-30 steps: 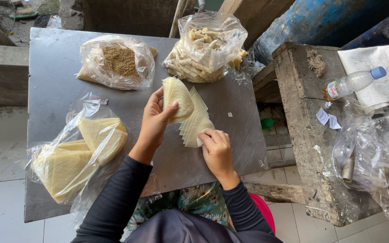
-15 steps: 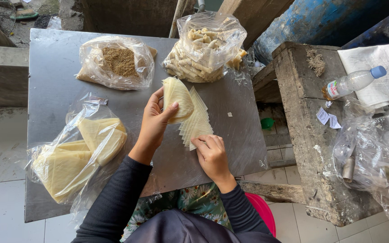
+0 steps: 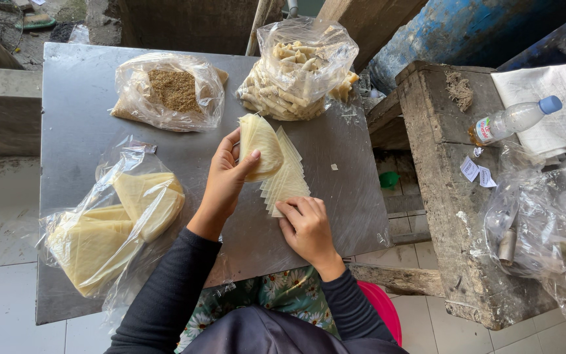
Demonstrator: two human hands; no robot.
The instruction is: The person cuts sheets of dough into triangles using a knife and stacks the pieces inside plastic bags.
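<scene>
Two hands: working one fanned stack of thin pale pastry sheets (image 3: 286, 177) on the grey metal table (image 3: 86, 124).
Left hand (image 3: 227, 177): pinching the peeled top sheet, lifting.
Right hand (image 3: 306, 226): fingertips pressing the stack's near corner, now shifted slightly lower than before.

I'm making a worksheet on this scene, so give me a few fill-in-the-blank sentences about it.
The left hand lifts one pale ____ off the stack.
The right hand presses the stack's ____ corner.
The filling bag holds ____ crumbs.
The bottle has a ____ cap.

Missing: wrapper; near; brown; blue
</scene>
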